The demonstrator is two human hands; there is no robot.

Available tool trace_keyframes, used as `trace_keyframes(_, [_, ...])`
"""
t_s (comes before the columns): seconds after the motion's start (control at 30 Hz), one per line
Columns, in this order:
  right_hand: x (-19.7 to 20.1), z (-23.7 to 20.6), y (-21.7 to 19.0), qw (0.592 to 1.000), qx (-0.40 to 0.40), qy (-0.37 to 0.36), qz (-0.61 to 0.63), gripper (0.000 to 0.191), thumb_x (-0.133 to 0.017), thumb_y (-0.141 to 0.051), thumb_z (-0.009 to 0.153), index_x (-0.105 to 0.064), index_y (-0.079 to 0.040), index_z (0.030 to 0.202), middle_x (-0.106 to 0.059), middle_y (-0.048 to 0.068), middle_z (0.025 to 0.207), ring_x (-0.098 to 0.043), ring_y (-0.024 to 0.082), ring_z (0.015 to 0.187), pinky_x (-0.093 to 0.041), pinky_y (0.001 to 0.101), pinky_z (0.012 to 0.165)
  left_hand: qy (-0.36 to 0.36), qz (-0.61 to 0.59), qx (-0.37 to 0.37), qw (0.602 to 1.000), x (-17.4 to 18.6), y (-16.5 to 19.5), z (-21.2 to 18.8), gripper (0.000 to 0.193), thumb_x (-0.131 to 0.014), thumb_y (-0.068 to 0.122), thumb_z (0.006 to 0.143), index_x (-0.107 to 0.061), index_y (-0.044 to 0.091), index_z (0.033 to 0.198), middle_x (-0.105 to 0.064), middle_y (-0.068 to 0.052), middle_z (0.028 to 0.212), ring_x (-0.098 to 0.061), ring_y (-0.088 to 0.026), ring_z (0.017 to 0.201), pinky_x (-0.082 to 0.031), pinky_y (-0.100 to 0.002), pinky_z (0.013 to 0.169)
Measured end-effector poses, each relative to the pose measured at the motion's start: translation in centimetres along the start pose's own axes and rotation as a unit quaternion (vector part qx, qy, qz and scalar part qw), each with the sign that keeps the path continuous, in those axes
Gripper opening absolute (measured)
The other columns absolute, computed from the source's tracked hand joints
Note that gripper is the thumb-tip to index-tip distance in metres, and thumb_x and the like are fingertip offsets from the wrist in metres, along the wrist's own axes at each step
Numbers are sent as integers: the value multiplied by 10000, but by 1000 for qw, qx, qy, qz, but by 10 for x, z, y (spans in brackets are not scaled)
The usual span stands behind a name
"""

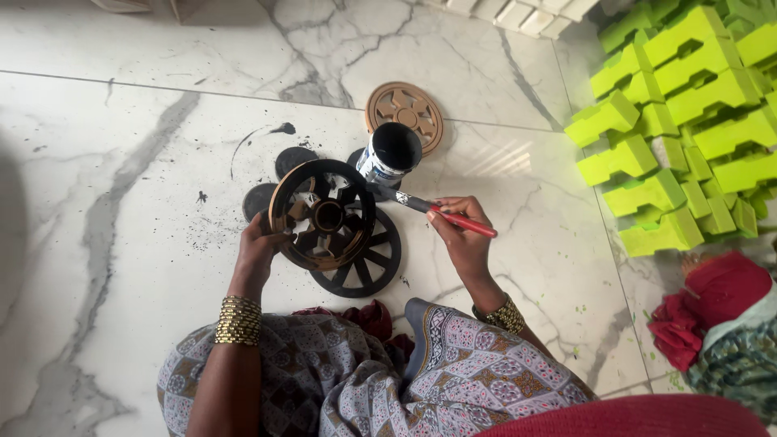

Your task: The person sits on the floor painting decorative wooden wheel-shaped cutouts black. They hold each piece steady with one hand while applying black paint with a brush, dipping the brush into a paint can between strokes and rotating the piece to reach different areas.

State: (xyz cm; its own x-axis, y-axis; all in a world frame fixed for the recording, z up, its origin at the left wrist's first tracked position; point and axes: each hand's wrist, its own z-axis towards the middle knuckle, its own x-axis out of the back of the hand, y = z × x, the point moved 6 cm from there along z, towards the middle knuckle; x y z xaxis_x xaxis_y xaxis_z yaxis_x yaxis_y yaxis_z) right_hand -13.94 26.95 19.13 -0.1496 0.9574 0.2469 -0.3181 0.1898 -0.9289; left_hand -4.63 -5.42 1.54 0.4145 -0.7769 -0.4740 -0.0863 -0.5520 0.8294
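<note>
My left hand (261,247) grips the rim of a round spoked wooden wheel (322,214), held tilted above the floor; it is brown with black paint on parts of it. My right hand (461,235) holds a red-handled paintbrush (433,208) whose black bristles touch the wheel's right edge. Under the held wheel lies a black-painted spoked wheel (368,271) flat on the floor. Just behind stands an open tin of black paint (391,154).
An unpainted brown wheel (413,107) lies behind the tin. Black round discs (293,158) and paint smears mark the white marble floor (121,202). A heap of bright green blocks (680,121) fills the right. Another person in red and green cloth (720,316) sits at the lower right.
</note>
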Motion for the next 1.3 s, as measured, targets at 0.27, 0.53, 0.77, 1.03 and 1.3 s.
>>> trace_keyframes(0.27, [53, 0, -54, 972, 109, 78, 192, 260, -725, 110, 905, -522, -19, 1002, -684, 212, 1164, -710, 206, 1002, -631, 311, 897, 46, 0, -7, 999, -7, 7, -18, 424, -607, -104, 889, -567, -4, 1299, -702, -98, 1109, -694, -191, 938, -603, -319, 793])
trace_keyframes(0.53, [126, 33, -122, 958, 58, 27, 281, 264, -702, 118, 954, -518, -44, 1053, -677, 179, 1139, -713, 266, 1074, -658, 417, 918, 73, 67, -48, 994, -24, 12, -50, 485, -605, -76, 908, -512, -1, 1378, -702, -165, 1185, -718, -240, 1014, -632, -349, 834])
trace_keyframes(0.77, [157, 21, -144, 948, 87, 28, 304, 270, -706, 101, 953, -530, -79, 1050, -691, 163, 1155, -712, 242, 1102, -658, 401, 945, 59, 109, -86, 989, -40, 21, -70, 658, -634, -91, 882, -430, 15, 1498, -726, -184, 1136, -719, -251, 1006, -615, -359, 822])
trace_keyframes(1.03, [87, 46, -34, 938, 67, 100, 325, 264, -769, 41, 945, -544, -35, 1061, -698, 144, 1006, -636, 151, 780, -646, 315, 787, 91, 107, -94, 986, -50, 14, -82, 609, -624, -95, 888, -460, -2, 1466, -737, -161, 1118, -731, -229, 973, -622, -350, 783])
trace_keyframes(1.3, [25, 78, 19, 985, 153, 44, 72, 204, -753, -47, 980, -566, -25, 1056, -694, 94, 1035, -635, 78, 863, -540, 196, 754, 80, 94, -115, 986, -41, 6, -71, 558, -598, -137, 876, -506, -17, 1413, -721, -156, 1148, -707, -216, 984, -599, -327, 790])
